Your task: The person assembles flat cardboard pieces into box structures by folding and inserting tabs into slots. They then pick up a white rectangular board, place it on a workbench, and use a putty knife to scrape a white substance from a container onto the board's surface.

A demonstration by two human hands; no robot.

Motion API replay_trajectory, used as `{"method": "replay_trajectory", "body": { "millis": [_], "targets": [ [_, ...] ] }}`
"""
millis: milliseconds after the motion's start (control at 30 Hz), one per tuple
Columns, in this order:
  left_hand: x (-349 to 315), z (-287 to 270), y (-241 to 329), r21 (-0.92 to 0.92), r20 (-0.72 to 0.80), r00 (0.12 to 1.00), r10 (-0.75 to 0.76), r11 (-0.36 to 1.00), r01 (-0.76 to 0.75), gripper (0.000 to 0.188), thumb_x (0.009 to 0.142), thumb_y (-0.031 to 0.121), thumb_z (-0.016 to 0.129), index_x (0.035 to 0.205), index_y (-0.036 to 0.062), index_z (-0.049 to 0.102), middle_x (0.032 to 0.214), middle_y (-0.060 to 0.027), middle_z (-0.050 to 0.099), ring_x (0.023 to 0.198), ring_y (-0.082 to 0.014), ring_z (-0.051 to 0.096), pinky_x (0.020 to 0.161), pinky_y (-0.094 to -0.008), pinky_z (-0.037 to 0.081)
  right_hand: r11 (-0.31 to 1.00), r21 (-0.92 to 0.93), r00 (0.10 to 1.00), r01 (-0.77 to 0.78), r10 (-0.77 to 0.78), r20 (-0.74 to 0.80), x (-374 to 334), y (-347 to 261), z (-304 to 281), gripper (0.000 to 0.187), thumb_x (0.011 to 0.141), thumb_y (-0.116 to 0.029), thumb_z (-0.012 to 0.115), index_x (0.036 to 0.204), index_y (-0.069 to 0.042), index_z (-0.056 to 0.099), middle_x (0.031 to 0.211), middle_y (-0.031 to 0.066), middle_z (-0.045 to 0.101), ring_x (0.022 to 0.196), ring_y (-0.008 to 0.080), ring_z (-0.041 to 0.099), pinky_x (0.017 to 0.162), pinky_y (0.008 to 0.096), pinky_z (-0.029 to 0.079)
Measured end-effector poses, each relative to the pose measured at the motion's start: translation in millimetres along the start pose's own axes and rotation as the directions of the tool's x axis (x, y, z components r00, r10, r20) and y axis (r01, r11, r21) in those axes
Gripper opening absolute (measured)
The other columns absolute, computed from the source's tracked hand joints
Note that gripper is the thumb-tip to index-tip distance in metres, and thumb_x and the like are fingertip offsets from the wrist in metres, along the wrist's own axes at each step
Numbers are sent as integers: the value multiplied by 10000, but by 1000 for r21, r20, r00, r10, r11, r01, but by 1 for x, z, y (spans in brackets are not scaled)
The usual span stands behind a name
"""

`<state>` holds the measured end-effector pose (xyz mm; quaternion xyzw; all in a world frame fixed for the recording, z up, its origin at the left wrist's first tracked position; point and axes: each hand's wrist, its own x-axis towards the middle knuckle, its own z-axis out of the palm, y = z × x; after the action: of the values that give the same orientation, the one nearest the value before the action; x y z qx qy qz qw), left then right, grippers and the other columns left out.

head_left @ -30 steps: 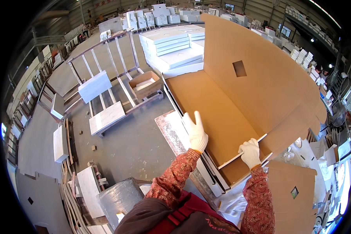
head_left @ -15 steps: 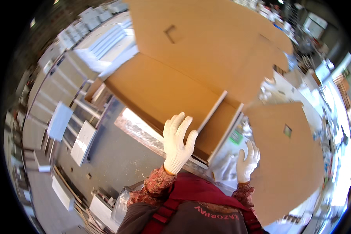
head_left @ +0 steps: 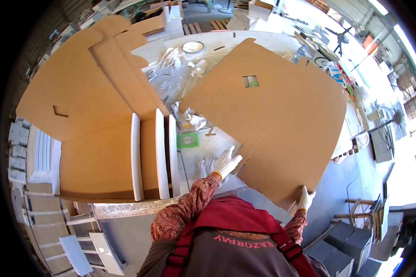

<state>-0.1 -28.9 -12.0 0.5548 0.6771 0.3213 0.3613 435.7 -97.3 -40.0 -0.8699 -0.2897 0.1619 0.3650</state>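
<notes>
R hand (head_left: 305, 199) moved—to cardbd sheet (head_left: 282, 124), nr corner, L hand (head_left: 227, 163) by edge

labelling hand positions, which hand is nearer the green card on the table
Left. The left hand is right of the green card, nearer the body; the right hand is farther right, at the near edge of the flat cardboard.

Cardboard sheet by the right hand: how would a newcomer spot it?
Right of the open cardboard box is a broad brown sheet, the gloved right hand at its near edge. Unlike the box, it has no raised walls, and green shows through its cutout.
</notes>
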Motion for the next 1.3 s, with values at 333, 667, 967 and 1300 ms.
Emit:
{"method": "replay_trajectory", "body": {
  "millis": [333,667,967,1300],
  "targets": [
    [68,-11,53,-602,652,736,-183,464,650,709,1013,615,401,1345,11,571,1302,-126,648,1146,-241,638,955,-385,532,488,725,778,-486,-136,613,-19,-134,-129,481,880,-27,650,1337,44,515,1174,139,666,985,244,686,857,369,585],
    [84,-7,78,-563,712,689,-135,478,674,463,987,471,563,1177,56,643,935,-83,714,725,-251,673,622,-353,561,963,268,889,10,-131,440,3,-135,-129,625,785,-208,739,1332,30,552,1174,159,691,1037,252,668,925,343,512],
    [77,2,107,30,254,966,55,997,-64,416,911,322,663,949,-88,722,872,-146,736,756,-264,692,679,-435,539,822,-511,968,250,-198,154,-24,-112,-61,587,794,-121,617,1362,-93,469,860,125,714,718,330,708,579,465,525],
    [86,64,-19,649,300,920,251,653,-390,703,1014,490,383,803,-114,674,750,-334,643,675,-489,630,654,-558,493,887,-385,865,256,-33,500,-50,-93,-10,795,967,-224,498,1614,-203,36,867,192,730,684,313,723,562,451,545]
  ]
}}
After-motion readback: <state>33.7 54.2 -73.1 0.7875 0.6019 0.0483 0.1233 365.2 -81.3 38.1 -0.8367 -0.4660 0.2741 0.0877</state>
